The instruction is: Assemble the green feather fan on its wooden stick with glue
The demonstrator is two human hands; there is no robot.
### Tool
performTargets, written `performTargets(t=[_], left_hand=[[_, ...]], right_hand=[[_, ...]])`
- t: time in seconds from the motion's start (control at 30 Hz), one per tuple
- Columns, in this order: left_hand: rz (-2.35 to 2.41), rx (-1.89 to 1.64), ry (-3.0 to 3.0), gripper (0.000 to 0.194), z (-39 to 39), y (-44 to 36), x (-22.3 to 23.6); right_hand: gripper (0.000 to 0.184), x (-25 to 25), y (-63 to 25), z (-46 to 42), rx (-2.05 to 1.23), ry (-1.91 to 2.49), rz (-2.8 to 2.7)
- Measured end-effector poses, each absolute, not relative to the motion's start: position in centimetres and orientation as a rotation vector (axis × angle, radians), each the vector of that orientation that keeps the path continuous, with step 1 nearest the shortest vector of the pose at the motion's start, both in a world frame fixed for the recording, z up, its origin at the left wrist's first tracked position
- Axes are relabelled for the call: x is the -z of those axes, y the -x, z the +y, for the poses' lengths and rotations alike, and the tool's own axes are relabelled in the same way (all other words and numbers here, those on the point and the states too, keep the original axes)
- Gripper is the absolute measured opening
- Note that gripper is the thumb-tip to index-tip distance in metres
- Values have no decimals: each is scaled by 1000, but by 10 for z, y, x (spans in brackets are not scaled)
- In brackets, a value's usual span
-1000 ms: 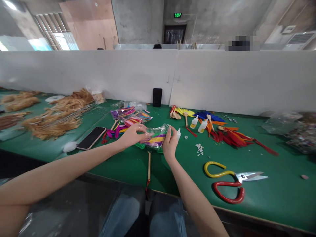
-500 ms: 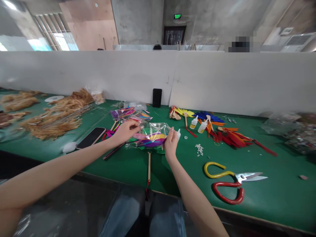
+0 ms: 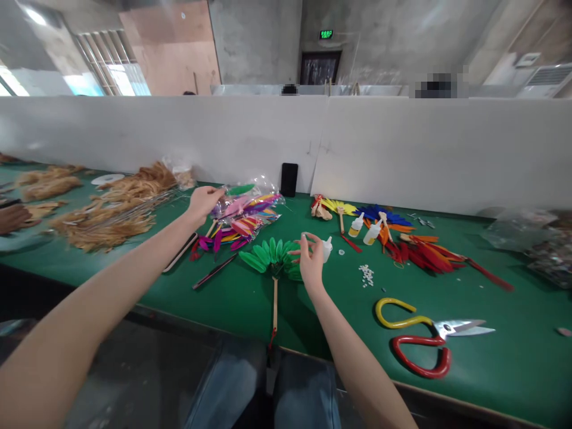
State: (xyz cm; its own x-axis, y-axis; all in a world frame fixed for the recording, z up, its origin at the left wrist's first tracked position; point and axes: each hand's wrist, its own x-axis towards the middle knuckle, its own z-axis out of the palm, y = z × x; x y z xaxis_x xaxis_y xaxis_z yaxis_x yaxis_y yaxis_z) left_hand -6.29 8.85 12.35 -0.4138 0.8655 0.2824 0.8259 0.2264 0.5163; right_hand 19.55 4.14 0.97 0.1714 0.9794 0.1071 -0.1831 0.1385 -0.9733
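Note:
My left hand point(image 3: 205, 202) pinches the left edge of a clear plastic bag point(image 3: 250, 205) of colored feathers, a green one among them. The bag is at the back of the table's middle, over more feathers in pink, purple and orange point(image 3: 236, 232). My right hand point(image 3: 311, 256) is empty, its fingers apart and slightly curled. It hovers over the right side of a green feather fan point(image 3: 266, 256) with a wooden handle point(image 3: 275, 304), partly hiding it. Just behind my right fingers stands a white bottle point(image 3: 328, 248), partly covered.
Large scissors point(image 3: 440, 329) lie at right, near small white beads point(image 3: 367, 275). Two glue bottles point(image 3: 356, 226) stand by yellow, blue and red feather fans point(image 3: 429, 253). Tan fibers point(image 3: 111, 208) spread at left, where another person's hand point(image 3: 15, 218) shows. A black phone point(image 3: 289, 180) leans on the partition.
My left hand has carried the feather bag back and left, uncovering the green fan. My right hand has let go of the bag and stays near the same place.

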Motion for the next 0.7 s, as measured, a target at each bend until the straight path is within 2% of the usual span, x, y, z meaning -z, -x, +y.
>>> performTargets(t=[0.17,0.3,0.57,0.7], left_hand=[[2615,-694,-1692,28,113,75,-93],[2676,-537,-1828,29,121,80,-86],[2749,-359,-1958,33,109,117,-128],[2776,-568,-2048,29,90,121,-148]], right_hand=[[45,-11,-196,38,-1069,1052,-1073],[46,-11,-194,36,-1088,1038,-1066],[43,-14,-194,35,-1106,994,-1073],[40,-14,-195,34,-1166,961,-1162]])
